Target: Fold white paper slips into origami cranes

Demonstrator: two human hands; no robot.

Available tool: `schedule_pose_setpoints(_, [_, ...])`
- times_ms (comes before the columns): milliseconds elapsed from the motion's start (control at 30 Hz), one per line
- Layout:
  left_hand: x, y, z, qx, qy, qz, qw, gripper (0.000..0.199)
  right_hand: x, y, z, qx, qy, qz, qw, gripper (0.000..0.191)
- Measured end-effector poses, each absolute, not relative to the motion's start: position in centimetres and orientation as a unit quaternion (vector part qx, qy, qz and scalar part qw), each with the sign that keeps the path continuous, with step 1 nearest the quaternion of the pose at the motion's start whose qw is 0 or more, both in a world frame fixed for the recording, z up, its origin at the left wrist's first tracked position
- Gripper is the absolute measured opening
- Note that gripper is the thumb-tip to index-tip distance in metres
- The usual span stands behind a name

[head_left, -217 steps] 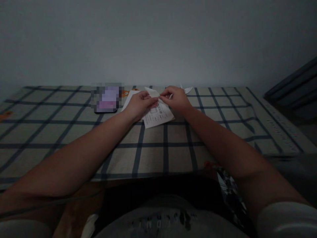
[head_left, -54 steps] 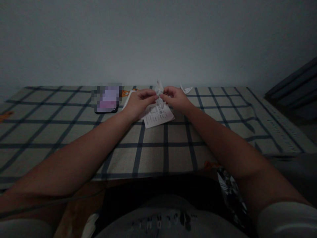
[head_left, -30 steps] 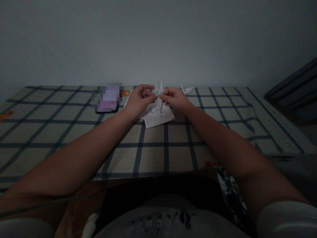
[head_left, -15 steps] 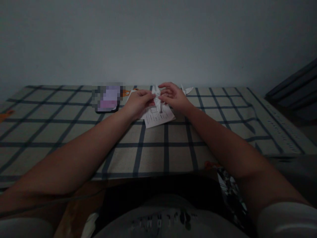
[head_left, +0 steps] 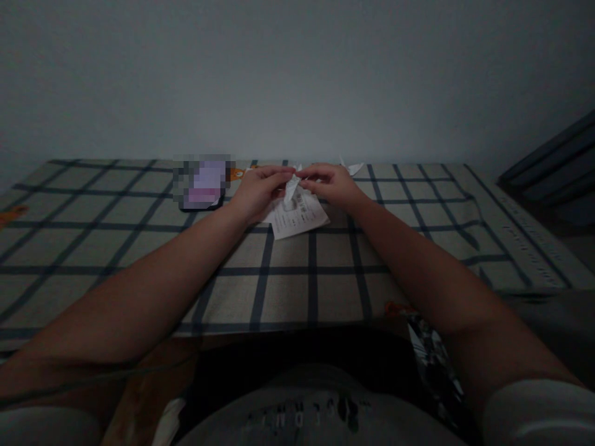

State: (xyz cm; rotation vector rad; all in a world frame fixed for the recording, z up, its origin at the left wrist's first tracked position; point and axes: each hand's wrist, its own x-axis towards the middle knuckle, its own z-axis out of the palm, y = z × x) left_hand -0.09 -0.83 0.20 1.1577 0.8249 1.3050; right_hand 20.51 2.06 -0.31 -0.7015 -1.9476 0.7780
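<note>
Between my two hands is a small folded white paper (head_left: 291,189), pinched from both sides above the table. My left hand (head_left: 263,188) closes its thumb and fingers on the paper's left side. From the right, my right hand (head_left: 331,184) grips it with thumb and fingertips. Just beneath lies a printed sheet (head_left: 300,222), flat on the checked cloth and partly covered by the hands. Another folded white paper (head_left: 355,168) rests behind my right hand, with a thin point sticking up.
A phone (head_left: 204,186) with a lit, partly pixelated screen lies to the left on the checked tablecloth (head_left: 288,297). Behind the table stands a plain wall (head_left: 297,80). Dark slatted furniture (head_left: 558,167) is at the right edge.
The fingers of my right hand have come down and in onto the folded paper. The paper has tilted, its lower end now pointing more to the left.
</note>
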Motion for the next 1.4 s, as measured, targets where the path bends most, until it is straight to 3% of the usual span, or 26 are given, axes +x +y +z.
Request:
schedule_pose_setpoints(233, [-0.3,-1.1,0.6,0.498,0.349,0.54,0.582,0.015,20.4,2.3,-0.6,-0.302,-0.729,0.409,0.457,0.036])
schedule_pose_setpoints(467, [-0.6,-0.7,0.1,0.522,0.347,0.538,0.563,0.017,20.1,1.7,0.0,-0.311,-0.7,0.455,0.455,0.029])
schedule_pose_setpoints(867, [-0.4,-1.0,0.0,0.551,0.365,0.532,0.529,0.032,20.0,2.1,-0.4,-0.31,-0.696,0.448,0.467,0.03])
schedule_pose_setpoints(1133, [-0.1,-1.7,0.7,0.567,0.418,0.549,0.45,0.035,19.9,1.8,-0.5,-0.285,-0.701,0.471,0.453,0.046])
schedule_pose_setpoints(1400, [-0.2,-1.5,0.2,0.599,0.409,0.556,0.406,0.034,19.5,1.6,-0.4,-0.32,-0.701,0.45,0.452,0.042])
